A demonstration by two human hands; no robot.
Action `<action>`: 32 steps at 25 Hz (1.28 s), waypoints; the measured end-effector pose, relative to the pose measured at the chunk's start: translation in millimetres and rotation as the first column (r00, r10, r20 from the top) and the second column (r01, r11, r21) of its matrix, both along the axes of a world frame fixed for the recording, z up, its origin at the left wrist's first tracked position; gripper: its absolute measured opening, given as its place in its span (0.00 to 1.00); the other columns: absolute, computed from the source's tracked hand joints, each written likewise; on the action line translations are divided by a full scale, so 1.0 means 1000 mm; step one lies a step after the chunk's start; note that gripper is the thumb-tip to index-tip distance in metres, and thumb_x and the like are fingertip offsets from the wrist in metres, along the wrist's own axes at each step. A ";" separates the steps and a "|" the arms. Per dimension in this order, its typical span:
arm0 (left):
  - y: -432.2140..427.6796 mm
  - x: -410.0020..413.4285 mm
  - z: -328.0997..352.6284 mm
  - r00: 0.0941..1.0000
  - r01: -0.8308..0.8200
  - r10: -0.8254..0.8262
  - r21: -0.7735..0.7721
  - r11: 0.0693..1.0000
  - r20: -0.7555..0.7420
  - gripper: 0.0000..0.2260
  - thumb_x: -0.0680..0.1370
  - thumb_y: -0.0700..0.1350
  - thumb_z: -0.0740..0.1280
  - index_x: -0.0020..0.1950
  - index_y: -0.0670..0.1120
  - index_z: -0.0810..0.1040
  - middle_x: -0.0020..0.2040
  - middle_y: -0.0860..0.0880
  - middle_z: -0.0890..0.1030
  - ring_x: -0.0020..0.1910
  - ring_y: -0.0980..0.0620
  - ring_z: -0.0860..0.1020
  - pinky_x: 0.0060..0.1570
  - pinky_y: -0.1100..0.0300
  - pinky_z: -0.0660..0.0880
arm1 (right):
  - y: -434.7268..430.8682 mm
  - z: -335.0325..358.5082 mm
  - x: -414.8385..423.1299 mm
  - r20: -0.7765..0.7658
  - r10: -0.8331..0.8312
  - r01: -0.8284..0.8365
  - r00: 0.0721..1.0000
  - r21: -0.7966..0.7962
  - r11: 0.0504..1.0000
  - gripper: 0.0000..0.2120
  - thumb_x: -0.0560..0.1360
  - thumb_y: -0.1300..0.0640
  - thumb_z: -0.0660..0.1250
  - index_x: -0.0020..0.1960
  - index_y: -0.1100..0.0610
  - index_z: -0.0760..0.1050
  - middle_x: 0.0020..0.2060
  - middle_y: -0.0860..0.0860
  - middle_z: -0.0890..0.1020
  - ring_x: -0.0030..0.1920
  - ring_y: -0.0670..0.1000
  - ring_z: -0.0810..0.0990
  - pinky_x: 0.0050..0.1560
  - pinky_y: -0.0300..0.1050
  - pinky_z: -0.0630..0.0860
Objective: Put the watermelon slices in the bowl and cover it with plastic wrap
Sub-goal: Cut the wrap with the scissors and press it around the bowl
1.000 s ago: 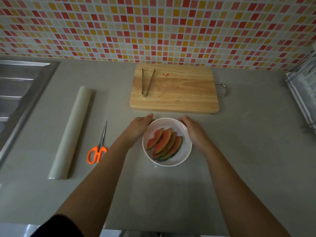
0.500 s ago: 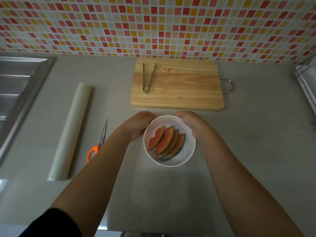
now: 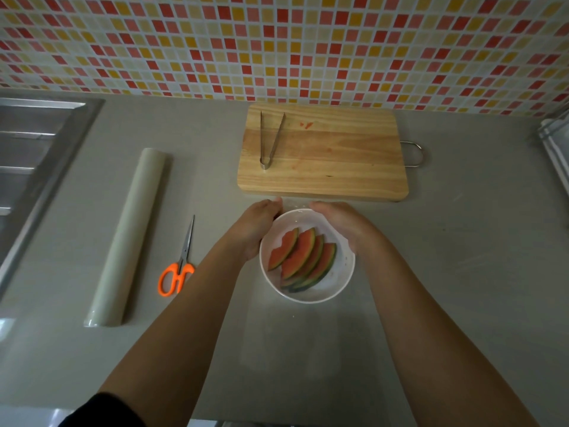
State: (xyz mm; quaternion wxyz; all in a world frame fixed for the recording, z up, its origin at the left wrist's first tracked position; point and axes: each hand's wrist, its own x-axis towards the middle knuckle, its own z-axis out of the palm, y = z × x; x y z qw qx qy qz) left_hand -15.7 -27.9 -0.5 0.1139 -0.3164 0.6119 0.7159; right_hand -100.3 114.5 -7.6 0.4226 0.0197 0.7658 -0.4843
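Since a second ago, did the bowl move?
No. The bowl sits equally near the board; only the camera shifted.

Both forearms are bare, and a dark sleeve [image 3: 101,411] (black, seemingly) covers the left upper arm.

Dim, underexposed frame, you've got low flat light with a grey-green cast. Tiled wall [image 3: 277,41] is the brightest zone. Soft shadow hugs the right side of the wrap roll [image 3: 129,235]; faint shadows beside your forearms on the counter [image 3: 462,257]. Small glare patch at the bottom-left counter edge, dull sheen on the sink [image 3: 34,155]. Strong wide-angle warp: tile lines and counter edge bow, corners stretch. Centre is sharp enough; far right edge smears soft.
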 end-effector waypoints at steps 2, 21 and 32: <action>0.001 0.000 0.000 1.000 0.003 -0.003 0.007 1.000 0.011 0.16 0.81 0.50 0.59 0.43 0.43 0.81 0.37 0.48 0.83 0.36 0.53 0.82 0.39 0.59 0.77 | -0.001 0.000 0.000 -0.030 -0.059 0.057 0.998 -0.041 0.998 0.08 0.70 0.50 0.67 0.42 0.54 0.79 0.45 0.54 0.80 0.49 0.57 0.78 0.61 0.59 0.72; 0.010 0.002 -0.006 0.974 -0.209 0.213 0.060 0.976 -0.082 0.16 0.81 0.50 0.61 0.35 0.47 0.73 0.28 0.51 0.74 0.27 0.54 0.73 0.30 0.62 0.72 | 0.002 -0.012 -0.004 0.244 -0.450 0.497 0.859 -0.189 0.847 0.17 0.71 0.64 0.70 0.56 0.53 0.71 0.39 0.52 0.81 0.37 0.50 0.80 0.35 0.42 0.74; 0.011 0.002 -0.010 0.962 -0.272 0.271 -0.038 0.961 -0.043 0.11 0.79 0.40 0.61 0.38 0.44 0.76 0.31 0.49 0.77 0.29 0.53 0.76 0.30 0.63 0.75 | 0.004 -0.016 -0.005 0.230 -0.491 0.527 0.840 -0.134 0.839 0.17 0.68 0.64 0.73 0.52 0.50 0.72 0.38 0.53 0.81 0.34 0.52 0.81 0.29 0.39 0.74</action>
